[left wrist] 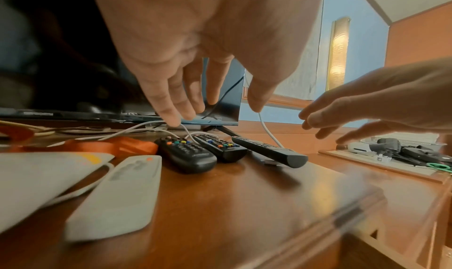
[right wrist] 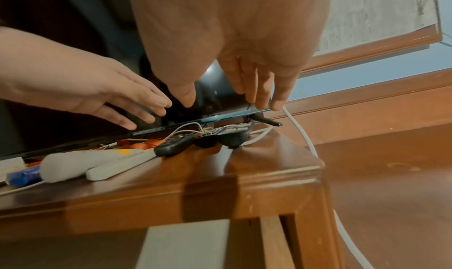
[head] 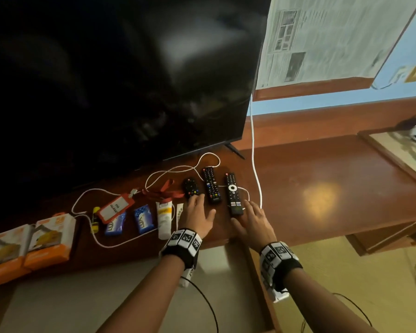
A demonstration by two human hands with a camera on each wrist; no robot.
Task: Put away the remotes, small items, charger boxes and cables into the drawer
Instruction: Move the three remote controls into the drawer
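Three black remotes lie side by side on the wooden cabinet top (head: 298,179): a short remote (head: 191,188), a middle remote (head: 211,185) and a long remote (head: 233,194). My left hand (head: 198,212) hovers open over the short remote's near end, fingers spread (left wrist: 171,108). My right hand (head: 252,217) is open just right of the long remote's near end. Neither hand holds anything. A white cable (head: 185,168) loops behind the remotes. Two orange charger boxes (head: 49,239) stand at the far left.
A large TV (head: 118,80) fills the back. An orange card holder (head: 114,209), blue packets (head: 143,218), a white tube (head: 163,218) and a slim white remote (left wrist: 117,195) lie left of the hands. An open drawer (head: 380,150) holding items sits at the right.
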